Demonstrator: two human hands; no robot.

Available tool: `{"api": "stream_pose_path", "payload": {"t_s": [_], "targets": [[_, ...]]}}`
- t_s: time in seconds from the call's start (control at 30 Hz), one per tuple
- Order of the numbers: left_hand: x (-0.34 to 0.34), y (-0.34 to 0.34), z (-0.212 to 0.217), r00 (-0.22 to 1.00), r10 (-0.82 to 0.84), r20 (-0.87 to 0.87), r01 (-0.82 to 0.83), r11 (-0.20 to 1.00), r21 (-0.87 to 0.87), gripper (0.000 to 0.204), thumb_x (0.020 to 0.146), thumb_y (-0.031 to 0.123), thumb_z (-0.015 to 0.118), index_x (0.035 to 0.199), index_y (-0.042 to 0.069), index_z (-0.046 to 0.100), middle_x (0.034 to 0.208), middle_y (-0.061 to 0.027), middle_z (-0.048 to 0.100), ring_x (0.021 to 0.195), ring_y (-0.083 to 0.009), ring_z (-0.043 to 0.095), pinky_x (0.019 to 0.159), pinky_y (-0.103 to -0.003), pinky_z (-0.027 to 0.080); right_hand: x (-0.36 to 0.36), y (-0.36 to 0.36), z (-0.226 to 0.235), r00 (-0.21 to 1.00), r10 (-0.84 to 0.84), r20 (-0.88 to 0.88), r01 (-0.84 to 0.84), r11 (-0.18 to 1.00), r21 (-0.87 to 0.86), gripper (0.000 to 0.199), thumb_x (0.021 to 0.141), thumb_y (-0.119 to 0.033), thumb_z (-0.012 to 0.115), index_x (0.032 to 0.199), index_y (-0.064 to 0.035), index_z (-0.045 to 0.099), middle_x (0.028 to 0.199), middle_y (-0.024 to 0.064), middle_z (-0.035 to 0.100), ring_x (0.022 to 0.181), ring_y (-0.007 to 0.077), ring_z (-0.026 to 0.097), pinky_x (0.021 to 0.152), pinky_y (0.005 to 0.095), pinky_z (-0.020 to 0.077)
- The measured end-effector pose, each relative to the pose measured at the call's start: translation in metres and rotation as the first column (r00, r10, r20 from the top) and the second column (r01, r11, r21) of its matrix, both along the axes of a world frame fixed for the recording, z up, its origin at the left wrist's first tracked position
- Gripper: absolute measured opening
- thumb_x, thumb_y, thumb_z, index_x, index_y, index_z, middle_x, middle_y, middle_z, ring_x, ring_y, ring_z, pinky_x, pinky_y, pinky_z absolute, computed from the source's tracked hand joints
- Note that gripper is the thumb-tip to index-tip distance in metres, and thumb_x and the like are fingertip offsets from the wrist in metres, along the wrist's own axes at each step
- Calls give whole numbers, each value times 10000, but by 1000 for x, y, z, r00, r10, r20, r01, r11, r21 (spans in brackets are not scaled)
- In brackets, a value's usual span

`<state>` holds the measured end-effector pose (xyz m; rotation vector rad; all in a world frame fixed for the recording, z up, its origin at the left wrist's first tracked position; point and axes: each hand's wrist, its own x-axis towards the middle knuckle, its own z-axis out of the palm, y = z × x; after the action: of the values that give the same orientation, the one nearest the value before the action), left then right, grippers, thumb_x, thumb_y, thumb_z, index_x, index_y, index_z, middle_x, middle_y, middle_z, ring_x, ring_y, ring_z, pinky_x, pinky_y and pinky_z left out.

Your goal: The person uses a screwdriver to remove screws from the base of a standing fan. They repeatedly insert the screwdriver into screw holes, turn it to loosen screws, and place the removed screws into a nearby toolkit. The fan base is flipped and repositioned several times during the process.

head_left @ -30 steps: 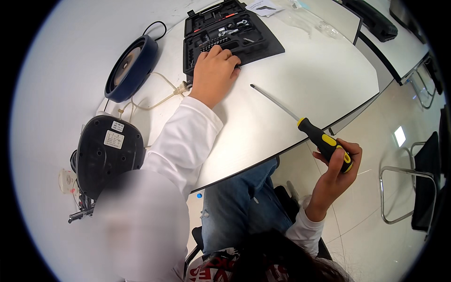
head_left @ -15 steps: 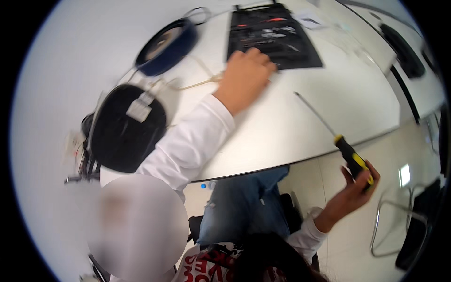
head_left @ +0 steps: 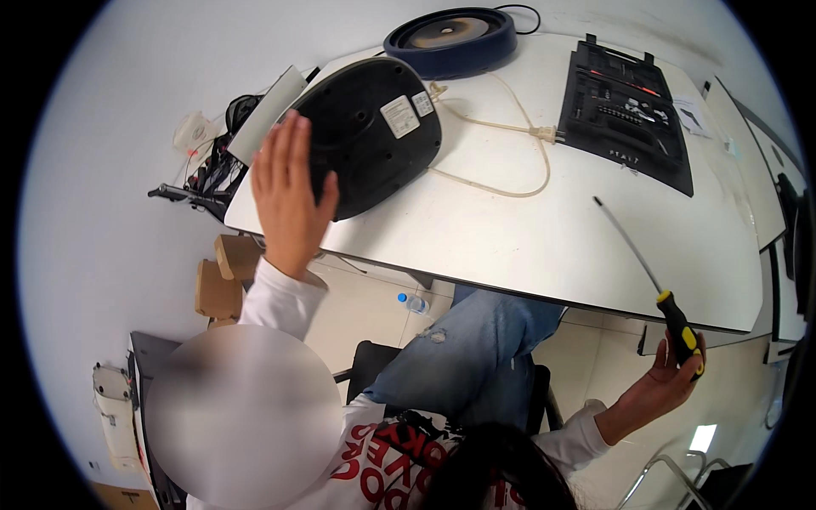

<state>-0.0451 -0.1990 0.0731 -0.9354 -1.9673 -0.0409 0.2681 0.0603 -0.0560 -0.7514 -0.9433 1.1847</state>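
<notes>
Two grips are visible in the head view. The left grip (head_left: 293,200) is unclosed: four fingers extend forward and the thumb is spread apart. It lies over the near-left edge of a black rounded plastic appliance base (head_left: 367,170), which extends to the right of this grip. Contact between the hand and the base cannot be confirmed. The underside of the base faces the camera and carries white rectangular labels (head_left: 401,116).

The right grip (head_left: 667,382) is wrapped around the butt end of a screwdriver with a black-and-yellow handle and a slim metal shaft (head_left: 682,331). The shaft points forward and to the left of this grip, with its tip above the white flat-topped surface (head_left: 476,242).

Beyond the left grip and to its right, past the base, is a dark blue, round, thick-rimmed unit (head_left: 476,61). A cream flexible power cord (head_left: 520,195) runs from near the base, between the two grips. Its plug lies just beside an unfolded black plastic tool case (head_left: 625,136), located well forward of the right grip and slightly left. A white printed paper sheet (head_left: 693,116) lies at the right side of the case. Below the left grip, toward the wearer's left, are brown cardboard boxes (head_left: 218,289).
</notes>
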Motion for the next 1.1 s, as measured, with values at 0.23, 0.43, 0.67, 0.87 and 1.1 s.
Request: {"api": "stream_pose_path", "payload": {"t_s": [0.23,0.43,0.67,0.87,1.1], "targets": [[-44,-27,3,980,-136,147,104,973,208,613,808,125,624,1355,13,372,1355,-157,434,1249,-361,388,1025,-416,321,-30,-25,8,960,279,-12,-277,958,79,383,944,-229,519,1221,32,484,1135,156,565,967,201,620,745,274,571],[-47,-29,-12,922,-315,226,201,887,416,557,845,71,594,1360,56,382,1338,-162,453,1209,-340,453,1004,-369,363,-41,-37,15,916,395,71,-400,913,81,379,942,-233,521,1214,30,492,1127,136,564,956,183,617,722,268,575],[-51,-38,-16,880,-411,237,257,833,489,541,822,55,617,1329,51,428,1346,-147,457,1228,-321,448,1020,-367,355,-58,-49,15,851,509,-128,-509,860,36,503,860,-293,646,1218,16,475,1123,162,555,967,220,612,674,271,588],[-51,-39,-13,879,-398,263,248,852,461,580,817,37,627,1354,72,410,1367,-127,450,1279,-284,411,1056,-362,319,-78,-77,27,803,569,-179,-567,821,67,466,861,-258,646,1201,10,471,1143,170,538,978,242,614,690,315,600],[-54,-46,-11,862,-431,266,284,846,452,580,808,55,640,1345,73,421,1363,-123,453,1283,-290,402,1065,-368,304,-94,-100,33,759,626,-179,-632,774,26,398,884,-207,612,1189,9,476,1130,164,539,995,224,599,687,299,598]]}}
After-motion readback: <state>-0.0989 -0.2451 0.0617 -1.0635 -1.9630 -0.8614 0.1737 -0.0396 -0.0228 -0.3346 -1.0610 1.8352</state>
